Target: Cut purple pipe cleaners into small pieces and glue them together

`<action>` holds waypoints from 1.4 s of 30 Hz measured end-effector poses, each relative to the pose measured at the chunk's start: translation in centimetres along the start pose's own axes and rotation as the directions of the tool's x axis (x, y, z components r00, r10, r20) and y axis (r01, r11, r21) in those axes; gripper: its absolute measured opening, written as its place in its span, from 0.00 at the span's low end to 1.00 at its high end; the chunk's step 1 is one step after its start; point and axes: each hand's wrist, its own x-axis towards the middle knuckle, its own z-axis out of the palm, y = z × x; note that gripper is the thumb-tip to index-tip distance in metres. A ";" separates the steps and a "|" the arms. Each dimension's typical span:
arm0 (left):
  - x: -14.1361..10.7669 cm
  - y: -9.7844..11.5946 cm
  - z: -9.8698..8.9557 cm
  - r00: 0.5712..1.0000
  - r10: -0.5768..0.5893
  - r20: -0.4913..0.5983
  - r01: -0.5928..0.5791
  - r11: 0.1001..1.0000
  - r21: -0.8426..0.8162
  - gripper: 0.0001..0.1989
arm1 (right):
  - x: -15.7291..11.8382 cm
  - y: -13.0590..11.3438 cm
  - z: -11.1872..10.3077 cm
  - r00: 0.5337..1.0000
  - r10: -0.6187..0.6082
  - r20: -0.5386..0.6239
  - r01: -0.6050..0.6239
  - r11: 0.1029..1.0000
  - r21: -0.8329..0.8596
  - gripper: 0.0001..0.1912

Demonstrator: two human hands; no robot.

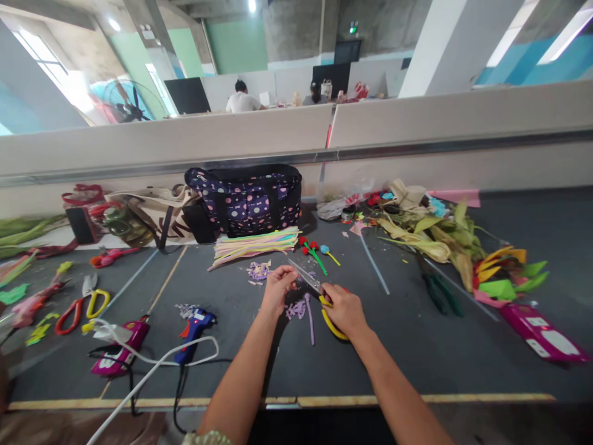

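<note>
My right hand [345,311] is closed round the handles of scissors [332,321], whose blades point up and left. Close to the blades, my left hand [279,289] has its fingertips pinched together; whatever they hold is too small to make out. Just below the blades lie small cut purple pieces [295,310] and a purple pipe cleaner [311,324]. Another little heap of purple and cream pieces [258,271] rests beyond my left hand. Behind it is a bundle of pastel pipe cleaners [254,246]. Red fuzzy flowers [311,247] and a blue one [325,249] lie to its right.
Left are a blue glue gun [192,334] with its cord, a power strip [123,349], a white cable [155,364] and more scissors [86,306]. A dotted bag [254,201] stands behind. Right are green-handled pliers [440,290], dried husks [426,238] and a magenta box [544,334].
</note>
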 end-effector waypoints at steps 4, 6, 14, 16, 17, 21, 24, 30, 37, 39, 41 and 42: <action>0.1 0.0 -0.1 1.000 -0.004 0.003 0.004 1.000 0.012 0.14 | 0.0 0.0 -0.1 0.999 0.038 -0.020 -0.038 0.999 0.001 0.12; 0.1 -0.1 -0.1 1.000 -0.009 0.000 0.009 1.000 0.017 0.15 | 0.0 0.1 -0.1 0.996 0.067 -0.053 -0.067 0.998 -0.009 0.14; 0.0 0.2 -0.1 1.000 -0.026 -0.016 0.026 1.000 -0.013 0.17 | 0.2 0.3 0.0 0.994 0.086 -0.066 -0.090 0.994 -0.056 0.15; 0.0 0.3 -0.1 0.999 -0.034 -0.011 0.034 0.999 -0.030 0.17 | 0.1 0.3 0.1 0.995 0.071 -0.072 -0.074 0.996 -0.050 0.15; 0.0 0.3 -0.1 0.999 -0.040 -0.008 0.040 0.998 -0.041 0.17 | 0.1 0.3 0.1 0.995 0.062 -0.074 -0.065 0.997 -0.042 0.14; 0.1 0.3 -0.1 0.997 -0.074 -0.005 0.073 0.994 -0.086 0.17 | 0.1 0.3 -0.1 0.997 0.039 -0.066 -0.040 0.999 -0.011 0.14; 0.2 0.3 0.0 0.996 -0.086 -0.021 0.084 0.992 -0.097 0.16 | 0.1 0.1 -0.2 0.998 0.023 -0.056 -0.025 0.999 -0.023 0.14; 0.1 0.2 -0.1 0.998 -0.071 -0.002 0.070 0.994 -0.078 0.15 | 0.2 -0.1 -0.3 0.998 0.033 -0.045 -0.035 0.998 -0.054 0.14; 0.1 0.1 -0.1 0.999 -0.043 0.011 0.044 0.996 -0.078 0.13 | 0.1 0.1 -0.2 0.999 0.025 -0.036 -0.026 0.999 -0.027 0.16; 0.1 0.1 -0.1 0.999 -0.043 0.016 0.044 0.997 -0.071 0.13 | 0.1 0.1 -0.2 0.999 0.028 -0.027 -0.029 0.999 -0.021 0.15; 0.1 0.1 -0.2 0.999 -0.049 0.008 0.049 0.997 -0.067 0.14 | 0.1 0.1 -0.2 0.999 0.033 -0.021 -0.033 0.999 -0.020 0.15; 0.1 0.1 -0.2 0.999 -0.053 0.001 0.053 0.996 -0.067 0.14 | 0.1 0.1 -0.2 0.999 0.032 -0.022 -0.032 0.999 -0.019 0.15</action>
